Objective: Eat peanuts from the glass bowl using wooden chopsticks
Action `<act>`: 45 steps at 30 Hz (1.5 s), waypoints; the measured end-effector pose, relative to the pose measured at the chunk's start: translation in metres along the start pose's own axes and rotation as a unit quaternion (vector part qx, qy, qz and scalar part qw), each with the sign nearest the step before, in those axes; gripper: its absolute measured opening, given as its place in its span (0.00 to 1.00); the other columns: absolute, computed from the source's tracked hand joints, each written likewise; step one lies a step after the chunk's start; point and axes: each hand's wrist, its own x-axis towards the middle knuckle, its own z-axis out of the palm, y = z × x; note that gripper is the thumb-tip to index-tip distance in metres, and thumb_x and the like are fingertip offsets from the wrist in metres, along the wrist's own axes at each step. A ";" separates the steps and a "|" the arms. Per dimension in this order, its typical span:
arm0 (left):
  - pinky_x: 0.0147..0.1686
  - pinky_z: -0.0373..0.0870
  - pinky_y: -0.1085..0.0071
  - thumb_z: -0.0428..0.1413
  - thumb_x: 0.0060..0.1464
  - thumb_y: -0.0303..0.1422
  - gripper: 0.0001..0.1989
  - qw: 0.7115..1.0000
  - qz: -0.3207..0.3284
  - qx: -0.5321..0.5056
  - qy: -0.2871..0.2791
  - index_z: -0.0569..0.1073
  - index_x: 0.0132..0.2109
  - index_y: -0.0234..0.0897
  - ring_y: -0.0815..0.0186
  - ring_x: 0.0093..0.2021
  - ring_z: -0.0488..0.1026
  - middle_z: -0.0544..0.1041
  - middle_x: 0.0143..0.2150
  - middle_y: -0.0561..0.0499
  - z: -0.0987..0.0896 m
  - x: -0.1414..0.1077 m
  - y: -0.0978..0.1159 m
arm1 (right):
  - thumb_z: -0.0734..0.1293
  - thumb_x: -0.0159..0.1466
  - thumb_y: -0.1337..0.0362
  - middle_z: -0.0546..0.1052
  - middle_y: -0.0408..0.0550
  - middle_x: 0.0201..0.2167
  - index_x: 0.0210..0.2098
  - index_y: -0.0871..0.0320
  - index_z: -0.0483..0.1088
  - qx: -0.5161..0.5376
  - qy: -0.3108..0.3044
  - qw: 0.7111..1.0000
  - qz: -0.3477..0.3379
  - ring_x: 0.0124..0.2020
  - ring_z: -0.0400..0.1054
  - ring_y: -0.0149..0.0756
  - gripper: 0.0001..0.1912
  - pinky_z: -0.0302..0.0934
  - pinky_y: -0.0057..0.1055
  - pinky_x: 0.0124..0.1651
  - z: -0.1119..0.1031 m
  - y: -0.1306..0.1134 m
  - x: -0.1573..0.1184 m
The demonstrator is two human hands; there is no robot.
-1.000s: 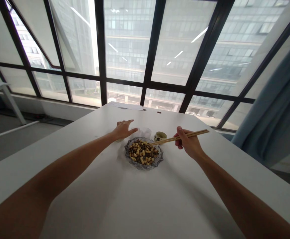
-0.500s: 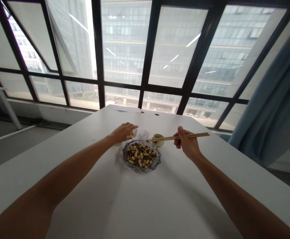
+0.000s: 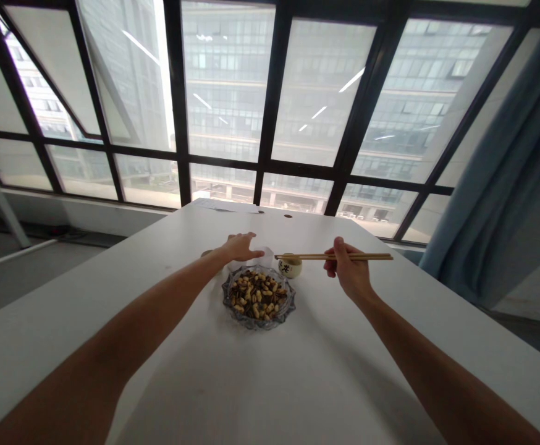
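Note:
My left hand [image 3: 241, 246] reaches over the table with thumb and fingers apart, beside a pale translucent piece [image 3: 264, 256] whose kind I cannot make out. In my right hand [image 3: 348, 264] is a pair of chopsticks [image 3: 316, 256], held level and pointing left. Their tips, with a small dark bit at the end, hover by the rim of a small cream cup [image 3: 290, 267] with black characters. Closer to me sits a scalloped glass bowl [image 3: 256, 323] with peanuts [image 3: 257, 295] and dark seeds mixed in it. Behind my left wrist a round tan rim [image 3: 207, 253] is partly hidden.
All of this stands on a white table [image 3: 251, 383]. Papers [image 3: 226, 205] and a dark round spot [image 3: 288, 216] lie at its far end, below large windows. A blue curtain [image 3: 492, 185] hangs at the right, and a white frame leg [image 3: 5, 207] is at the left.
My left hand has shifted slightly, its thumb now stretched to the right and apart from the fingers. The chopsticks have become more level. The view has moved a little.

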 end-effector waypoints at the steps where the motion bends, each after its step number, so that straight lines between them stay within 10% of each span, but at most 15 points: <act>1: 0.61 0.58 0.49 0.59 0.49 0.56 0.42 1.000 0.012 0.003 -0.009 0.63 0.64 0.38 0.44 0.62 0.68 0.71 0.63 0.34 0.003 0.003 0.007 | 0.67 0.57 0.35 0.70 0.44 0.12 0.23 0.58 0.70 -0.005 0.006 1.000 -0.004 0.10 0.61 0.29 0.30 0.55 0.26 0.12 0.000 0.000 0.000; 6: 0.58 0.61 0.48 0.63 0.49 0.46 0.42 0.999 0.009 0.012 -0.045 0.58 0.67 0.35 0.44 0.58 0.72 0.76 0.56 0.35 0.016 0.007 0.029 | 0.66 0.59 0.36 0.71 0.44 0.13 0.23 0.58 0.70 -0.029 0.038 0.999 -0.025 0.11 0.62 0.30 0.29 0.57 0.26 0.13 -0.001 -0.001 -0.002; 14: 0.63 0.57 0.54 0.63 0.50 0.32 0.40 0.972 0.209 0.018 0.103 0.58 0.67 0.40 0.50 0.62 0.65 0.69 0.64 0.41 0.012 -0.007 0.033 | 0.62 0.64 0.38 0.72 0.45 0.15 0.25 0.56 0.70 -0.083 0.031 0.986 -0.139 0.14 0.65 0.31 0.28 0.59 0.27 0.17 0.002 -0.002 -0.013; 26: 0.61 0.59 0.54 0.62 0.53 0.43 0.37 0.979 0.167 0.037 0.114 0.60 0.66 0.38 0.51 0.59 0.69 0.74 0.59 0.41 0.015 -0.012 0.037 | 0.66 0.63 0.40 0.78 0.49 0.22 0.29 0.58 0.74 -0.160 -0.092 0.968 -0.172 0.23 0.73 0.37 0.26 0.67 0.30 0.26 0.007 0.013 -0.013; 31: 0.59 0.60 0.52 0.61 0.53 0.46 0.37 0.994 0.083 0.063 0.041 0.60 0.65 0.36 0.49 0.57 0.73 0.78 0.53 0.40 0.016 -0.006 0.037 | 0.61 0.63 0.35 0.72 0.47 0.13 0.22 0.58 0.72 -0.067 -0.039 0.991 -0.106 0.14 0.65 0.31 0.33 0.60 0.26 0.17 0.004 -0.008 -0.011; 36: 0.60 0.58 0.52 0.57 0.57 0.49 0.33 0.997 0.047 0.058 -0.016 0.62 0.64 0.37 0.49 0.59 0.72 0.77 0.56 0.40 0.014 -0.006 0.033 | 0.60 0.56 0.27 0.63 0.45 0.06 0.13 0.58 0.66 -0.070 -0.117 0.991 -0.014 0.07 0.55 0.26 0.40 0.48 0.23 0.09 0.004 -0.032 -0.016; 45: 0.59 0.62 0.52 0.51 0.63 0.48 0.21 0.984 0.088 0.066 0.139 0.74 0.53 0.37 0.51 0.56 0.73 0.78 0.54 0.43 -0.010 -0.062 -0.022 | 0.70 0.50 0.32 0.73 0.46 0.13 0.19 0.60 0.71 -0.054 -0.328 0.939 0.085 0.12 0.66 0.29 0.34 0.59 0.23 0.14 0.027 -0.016 -0.034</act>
